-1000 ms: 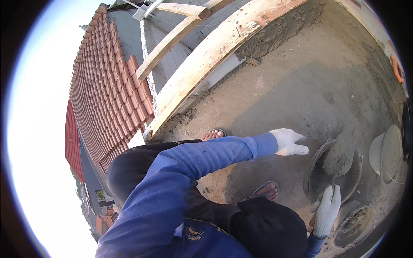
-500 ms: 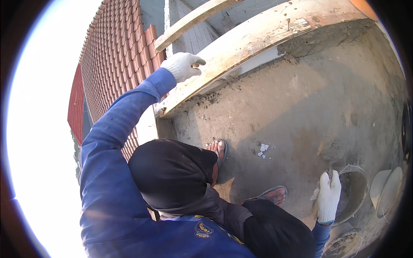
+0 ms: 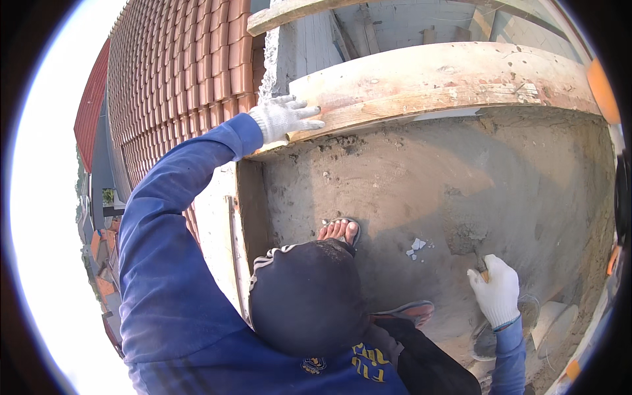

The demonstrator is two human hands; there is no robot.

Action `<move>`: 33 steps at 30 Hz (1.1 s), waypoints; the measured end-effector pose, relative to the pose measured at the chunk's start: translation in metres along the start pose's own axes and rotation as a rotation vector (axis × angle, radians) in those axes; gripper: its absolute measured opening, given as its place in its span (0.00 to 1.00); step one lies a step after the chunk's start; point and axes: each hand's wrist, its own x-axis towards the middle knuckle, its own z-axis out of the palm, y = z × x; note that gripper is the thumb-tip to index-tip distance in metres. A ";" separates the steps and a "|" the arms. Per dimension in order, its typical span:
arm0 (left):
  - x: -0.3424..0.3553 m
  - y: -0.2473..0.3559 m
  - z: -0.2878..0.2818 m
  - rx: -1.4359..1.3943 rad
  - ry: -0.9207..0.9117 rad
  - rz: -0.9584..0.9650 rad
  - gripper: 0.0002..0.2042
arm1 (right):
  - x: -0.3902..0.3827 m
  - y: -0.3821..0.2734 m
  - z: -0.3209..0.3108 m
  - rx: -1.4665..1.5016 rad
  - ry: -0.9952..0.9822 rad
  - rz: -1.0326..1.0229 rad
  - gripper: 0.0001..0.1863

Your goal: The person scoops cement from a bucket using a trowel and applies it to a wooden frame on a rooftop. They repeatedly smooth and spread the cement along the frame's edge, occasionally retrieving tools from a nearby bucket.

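Observation:
My left hand, in a white knitted glove, rests with fingers spread at the near left end of a long wooden board. The board stands along the edge of the grey cement floor. My right hand, gloved in white too, is closed round the handle of a trowel. Wet mortar covers the trowel's blade, which is held over the floor. Below that hand, a bucket is partly hidden by my wrist and sleeve.
White broken chips lie on the floor between my sandalled feet and the trowel. A pale container sits at the right. Red roof tiles slope away at the left. A wooden beam crosses beyond the board.
My right hand has moved up and away from the bucket, bringing the mortar-loaded trowel over the floor. The fingers of my left hand have spread out on the board. The view has shifted.

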 end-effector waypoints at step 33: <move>0.008 -0.008 0.016 -0.363 0.030 -0.171 0.56 | 0.221 -0.153 -0.003 -0.349 -0.474 -0.338 0.19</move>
